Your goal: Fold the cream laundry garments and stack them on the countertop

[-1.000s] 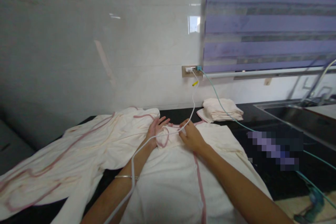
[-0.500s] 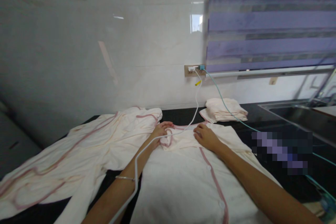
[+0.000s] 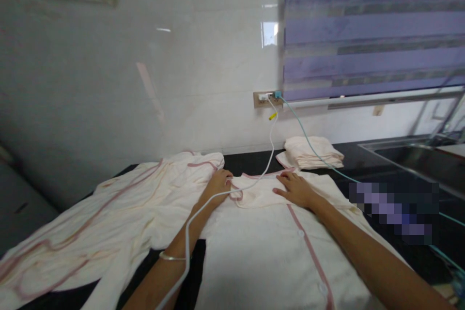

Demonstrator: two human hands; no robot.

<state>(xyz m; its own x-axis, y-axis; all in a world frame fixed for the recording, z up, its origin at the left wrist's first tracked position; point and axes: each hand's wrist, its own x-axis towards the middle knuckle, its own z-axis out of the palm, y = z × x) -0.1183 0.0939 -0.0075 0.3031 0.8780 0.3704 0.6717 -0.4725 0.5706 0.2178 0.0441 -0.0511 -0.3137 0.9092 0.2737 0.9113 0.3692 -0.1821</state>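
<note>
A white button-up shirt (image 3: 257, 247) with pink piping lies in front of me, one sleeve folded across its top. My left hand (image 3: 219, 183) is closed at the left end of that fold, beside the pink-trimmed cuff (image 3: 236, 193); its fingertips bend over the cloth and the thumb is partly hidden. On the right part of the fold, my right hand (image 3: 296, 190) rests palm down, open, with fingers apart. A white cable (image 3: 214, 194) hangs across my left forearm and over the shirt.
Another white garment (image 3: 119, 213) with pink piping is spread at the left. A folded white stack (image 3: 312, 152) stands at the back by the wall. A teal cable (image 3: 303, 128) runs from the wall socket (image 3: 257, 100) toward the right. The sink (image 3: 403, 155) is at the far right.
The shirt has shifted to the right, and the folded sleeve lies flatter. My right hand has moved right and spread its fingers, while my left fingers have drawn in at the cuff.
</note>
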